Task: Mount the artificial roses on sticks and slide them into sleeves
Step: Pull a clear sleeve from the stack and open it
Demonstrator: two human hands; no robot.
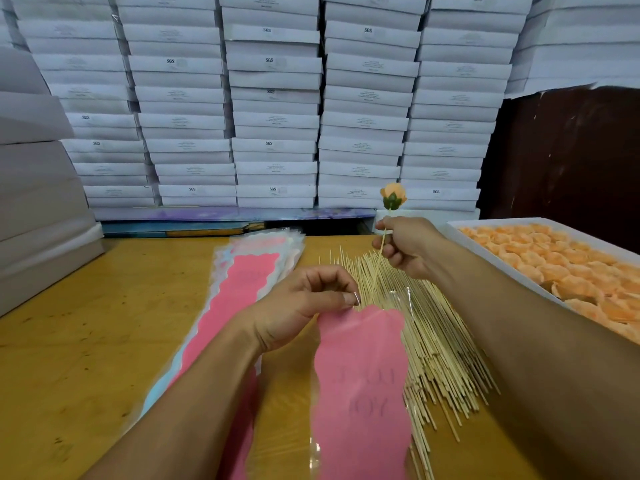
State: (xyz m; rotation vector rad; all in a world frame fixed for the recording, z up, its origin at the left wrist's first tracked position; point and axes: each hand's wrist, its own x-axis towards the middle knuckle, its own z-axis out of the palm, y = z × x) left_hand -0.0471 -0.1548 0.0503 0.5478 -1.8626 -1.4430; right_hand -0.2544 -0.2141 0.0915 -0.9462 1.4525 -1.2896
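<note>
Rose [393, 195] on stick [378, 259] pinched mid-stick in my right hand [407, 245], tip at sleeve [362, 372] mouth pinched open by left hand [304, 306]; sleeve's flimsy, slippery, so I'd keep holding its rim.

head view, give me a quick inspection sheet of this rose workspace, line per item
surface: yellow wooden table, scuffed.
job's things: orange rose on a stick, held upright; pink sleeve, stick's lower end at its mouth; pile of bamboo sticks; stack of sleeves; tray of orange roses.
clutter: nothing seen.
grippers: left hand pinches the sleeve's top edge; right hand grips the stick.
cables: nothing seen.
surroundings: wall of stacked white boxes; dark panel on the right.
</note>
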